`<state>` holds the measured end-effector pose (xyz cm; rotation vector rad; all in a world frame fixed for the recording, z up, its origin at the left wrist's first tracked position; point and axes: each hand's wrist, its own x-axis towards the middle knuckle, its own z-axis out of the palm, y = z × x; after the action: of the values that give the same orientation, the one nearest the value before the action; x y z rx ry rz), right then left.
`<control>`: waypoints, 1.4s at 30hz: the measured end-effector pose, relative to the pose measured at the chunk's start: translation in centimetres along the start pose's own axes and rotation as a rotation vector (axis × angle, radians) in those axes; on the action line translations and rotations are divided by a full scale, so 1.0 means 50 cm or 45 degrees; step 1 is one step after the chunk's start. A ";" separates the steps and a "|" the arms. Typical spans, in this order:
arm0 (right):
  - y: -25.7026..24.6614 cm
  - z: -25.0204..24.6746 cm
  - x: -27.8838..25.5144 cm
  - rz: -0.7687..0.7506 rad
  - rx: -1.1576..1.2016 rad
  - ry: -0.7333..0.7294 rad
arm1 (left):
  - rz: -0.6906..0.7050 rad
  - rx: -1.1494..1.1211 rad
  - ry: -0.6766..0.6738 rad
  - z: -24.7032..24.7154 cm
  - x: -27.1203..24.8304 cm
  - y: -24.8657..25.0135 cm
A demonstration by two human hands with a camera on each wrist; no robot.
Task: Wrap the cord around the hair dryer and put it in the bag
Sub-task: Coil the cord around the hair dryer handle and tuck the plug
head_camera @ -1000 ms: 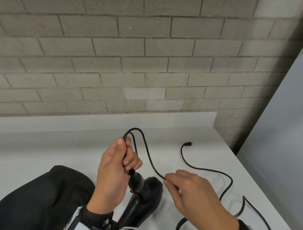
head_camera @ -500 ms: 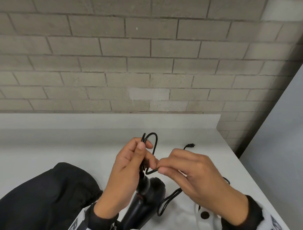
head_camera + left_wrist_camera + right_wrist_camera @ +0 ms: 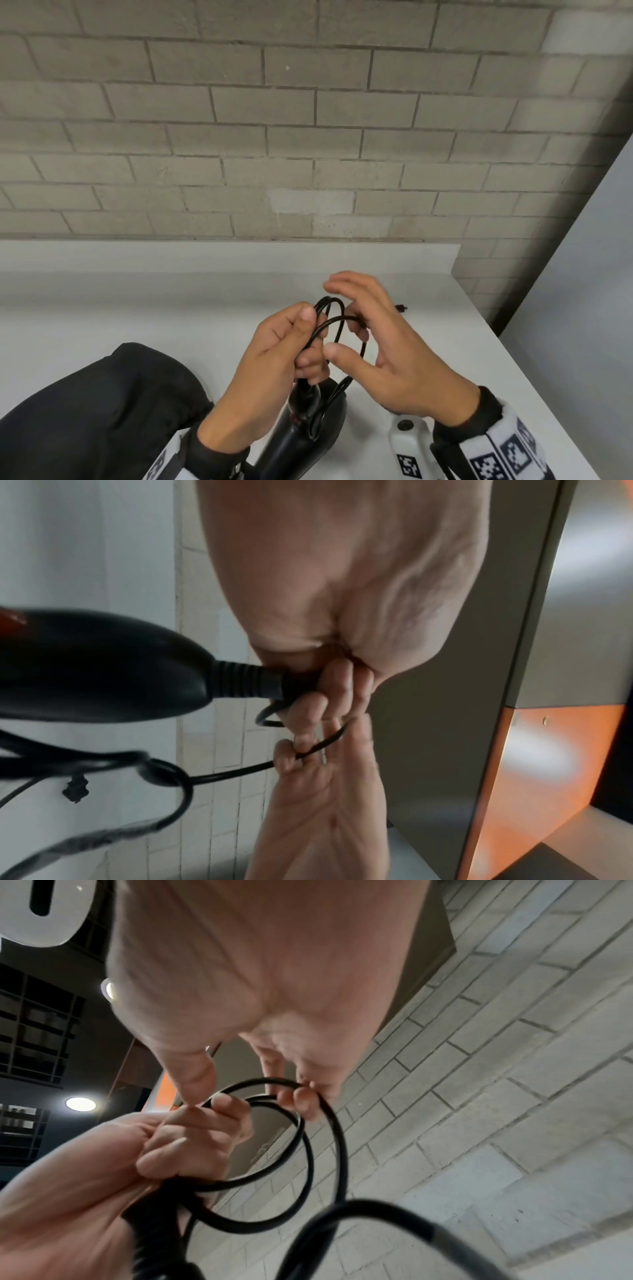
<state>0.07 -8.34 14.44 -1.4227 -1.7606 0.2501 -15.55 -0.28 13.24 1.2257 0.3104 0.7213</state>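
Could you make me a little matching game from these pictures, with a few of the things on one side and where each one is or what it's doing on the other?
Things:
1. left hand
2. right hand
3. plug
4. bag

Places or states:
A. lies on the white table, beyond the hands
B. black, on the table at the person's left
C. grips the gathered loops of cord above the hair dryer
D. guides a new loop of cord with its fingertips

Pairs: 1-C, 2-D, 3-A, 4-B
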 end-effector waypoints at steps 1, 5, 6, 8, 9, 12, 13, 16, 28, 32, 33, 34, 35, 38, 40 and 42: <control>0.004 0.000 0.001 0.002 -0.037 -0.051 | -0.016 -0.004 -0.005 -0.004 0.001 0.002; 0.019 0.008 0.014 0.019 -0.277 -0.033 | -0.093 -0.022 -0.070 -0.009 0.004 0.007; 0.022 0.010 0.017 0.039 -0.283 -0.019 | -0.104 -0.034 -0.090 -0.010 0.004 0.006; 0.025 0.014 0.020 0.087 -0.190 -0.005 | -0.103 -0.039 -0.143 -0.014 0.004 0.003; 0.026 0.014 0.020 0.091 -0.134 -0.001 | -0.093 -0.025 -0.183 -0.019 0.003 0.002; 0.023 0.006 0.022 0.070 -0.040 -0.007 | -0.029 0.092 -0.297 -0.039 0.003 0.004; 0.023 0.003 0.023 0.062 -0.024 -0.009 | -0.005 0.145 -0.313 -0.044 0.003 0.007; 0.026 0.000 0.026 0.044 -0.007 0.002 | 0.027 0.238 -0.323 -0.053 0.004 0.014; 0.012 -0.009 0.015 0.277 0.156 -0.187 | -0.016 -0.049 -0.081 -0.028 0.011 -0.017; -0.002 -0.016 0.011 0.248 0.013 -0.251 | -0.003 -0.081 -0.098 -0.025 0.014 -0.013; -0.005 -0.017 0.010 0.242 0.008 -0.253 | -0.006 -0.085 -0.091 -0.025 0.014 -0.013; -0.006 -0.018 0.008 0.238 0.017 -0.250 | -0.010 -0.086 -0.081 -0.025 0.014 -0.013; -0.007 -0.019 0.007 0.238 0.037 -0.243 | -0.018 -0.087 -0.065 -0.024 0.014 -0.013; -0.002 -0.019 0.004 0.260 0.150 -0.216 | -0.036 -0.105 -0.028 -0.022 0.015 -0.013; 0.004 -0.012 -0.001 0.312 0.201 -0.205 | -0.052 -0.100 -0.033 -0.020 0.015 -0.011; 0.009 -0.003 -0.007 0.357 0.141 -0.220 | -0.069 -0.055 -0.057 -0.021 0.012 -0.011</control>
<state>0.48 -8.53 14.10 -1.6041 -1.6498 0.6267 -15.51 0.80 12.48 1.1866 0.2884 0.6500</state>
